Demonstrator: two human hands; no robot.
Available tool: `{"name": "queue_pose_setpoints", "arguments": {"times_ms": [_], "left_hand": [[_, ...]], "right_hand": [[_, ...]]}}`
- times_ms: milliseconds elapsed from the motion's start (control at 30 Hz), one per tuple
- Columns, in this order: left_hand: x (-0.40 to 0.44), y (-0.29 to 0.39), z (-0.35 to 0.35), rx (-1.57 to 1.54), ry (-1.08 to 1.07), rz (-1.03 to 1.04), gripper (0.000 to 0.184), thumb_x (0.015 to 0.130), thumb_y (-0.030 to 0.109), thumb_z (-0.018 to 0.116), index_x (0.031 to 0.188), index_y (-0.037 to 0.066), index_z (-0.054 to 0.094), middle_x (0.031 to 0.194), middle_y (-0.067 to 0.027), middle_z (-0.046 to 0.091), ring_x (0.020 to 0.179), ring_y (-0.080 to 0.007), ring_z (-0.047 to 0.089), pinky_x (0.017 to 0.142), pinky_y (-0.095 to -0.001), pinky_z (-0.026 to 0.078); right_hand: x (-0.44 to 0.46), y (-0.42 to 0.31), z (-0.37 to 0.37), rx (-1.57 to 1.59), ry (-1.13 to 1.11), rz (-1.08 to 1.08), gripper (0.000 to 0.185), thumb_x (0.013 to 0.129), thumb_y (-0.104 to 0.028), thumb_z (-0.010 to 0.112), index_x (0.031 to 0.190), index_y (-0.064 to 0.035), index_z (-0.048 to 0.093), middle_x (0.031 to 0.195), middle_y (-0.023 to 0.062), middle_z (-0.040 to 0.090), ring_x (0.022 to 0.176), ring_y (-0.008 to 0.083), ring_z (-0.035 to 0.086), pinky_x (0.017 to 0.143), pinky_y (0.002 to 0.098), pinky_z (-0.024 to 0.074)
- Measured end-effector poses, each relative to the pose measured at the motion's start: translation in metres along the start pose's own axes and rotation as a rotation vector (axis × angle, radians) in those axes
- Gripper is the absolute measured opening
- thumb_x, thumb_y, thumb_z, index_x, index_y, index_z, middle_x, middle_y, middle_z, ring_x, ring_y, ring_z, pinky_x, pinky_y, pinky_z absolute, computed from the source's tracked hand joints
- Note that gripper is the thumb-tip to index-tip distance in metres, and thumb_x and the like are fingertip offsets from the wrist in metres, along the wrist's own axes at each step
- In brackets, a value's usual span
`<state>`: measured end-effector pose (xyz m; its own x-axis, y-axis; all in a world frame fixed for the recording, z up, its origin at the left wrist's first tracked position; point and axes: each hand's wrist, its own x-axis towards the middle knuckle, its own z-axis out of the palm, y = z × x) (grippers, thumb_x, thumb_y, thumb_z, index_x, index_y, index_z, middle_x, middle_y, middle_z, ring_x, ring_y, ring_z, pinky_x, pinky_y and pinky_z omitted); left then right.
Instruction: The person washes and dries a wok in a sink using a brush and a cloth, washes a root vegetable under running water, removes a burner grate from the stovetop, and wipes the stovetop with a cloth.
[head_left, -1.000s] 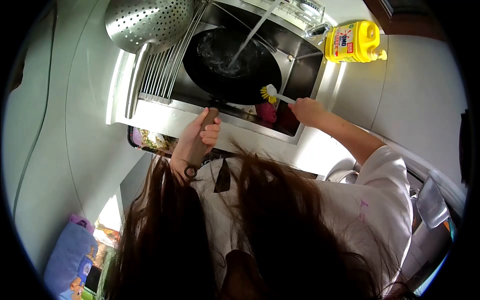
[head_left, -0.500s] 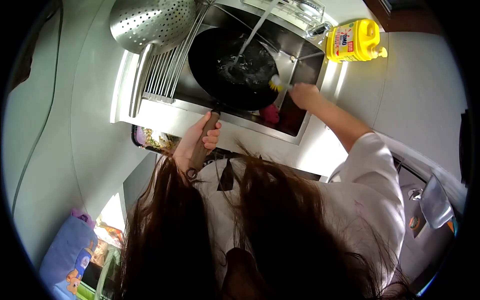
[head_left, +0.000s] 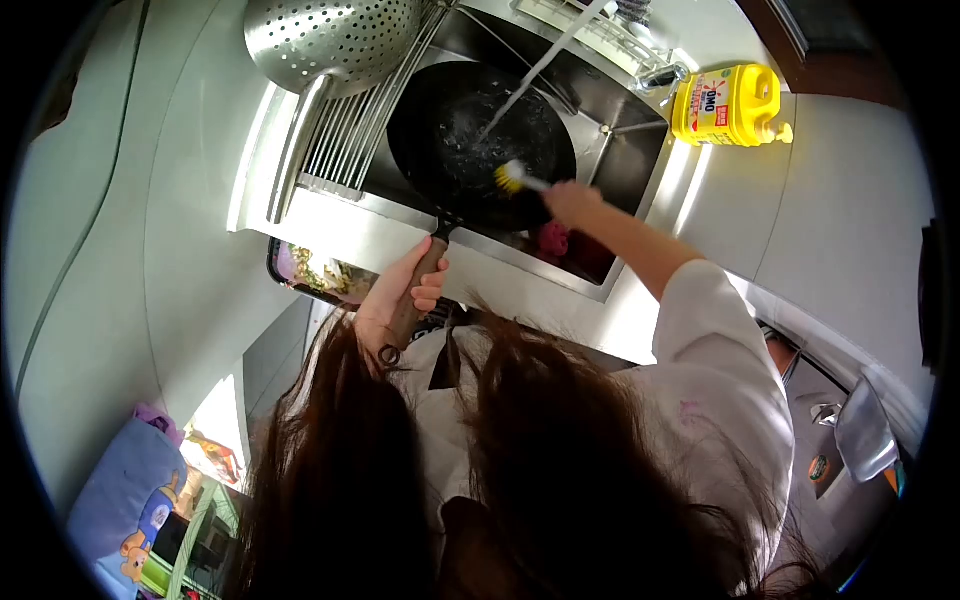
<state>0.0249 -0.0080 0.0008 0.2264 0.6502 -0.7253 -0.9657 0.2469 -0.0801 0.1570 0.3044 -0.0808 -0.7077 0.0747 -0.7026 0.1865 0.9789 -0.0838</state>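
Observation:
A black wok (head_left: 440,135) lies in the steel sink (head_left: 625,165), with a stream of water (head_left: 545,62) falling into it. My left hand (head_left: 405,290) is wrapped round the wok's brown handle (head_left: 428,268) at the front edge of the sink. In my right hand (head_left: 574,204) is a dish brush (head_left: 512,178) with a white head and yellow bristles. The bristles are over the right part of the wok's inside; whether they touch it is hard to tell. A pink cloth-like thing (head_left: 552,238) sits in the sink beside the wok, partly hidden by my right arm.
A steel colander (head_left: 330,40) with a long handle rests on a wire rack (head_left: 350,140) at the sink's left. A yellow detergent bottle (head_left: 735,105) stands on the counter (head_left: 830,200) to the right. Below the sink's left front is a dark-rimmed tray (head_left: 320,275).
My right hand has moved the brush leftward from the wok's right rim to over its inside. The whole view has shifted slightly. My left hand keeps its grip on the handle.

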Motion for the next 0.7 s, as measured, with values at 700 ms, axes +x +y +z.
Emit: {"name": "queue_pose_setpoints", "arguments": {"times_ms": [700], "left_hand": [[0.001, 0.025, -0.002, 0.063, 0.068, -0.083, 0.044, 0.097, 0.051, 0.041, 0.087, 0.009, 0.049, 0.056, 0.0061, 0.038, 0.036, -0.0025, 0.030, 0.034, -0.0178, 0.024]], "right_hand": [[0.065, -0.062, -0.045, 0.437, -0.014, 0.002, 0.043, 0.095, -0.032, 0.042, 0.096, 0.0024, 0.067, 0.096, 0.0232, 0.067, 0.091, 0.0394, 0.065, 0.078, 0.0467, 0.0521]]}}
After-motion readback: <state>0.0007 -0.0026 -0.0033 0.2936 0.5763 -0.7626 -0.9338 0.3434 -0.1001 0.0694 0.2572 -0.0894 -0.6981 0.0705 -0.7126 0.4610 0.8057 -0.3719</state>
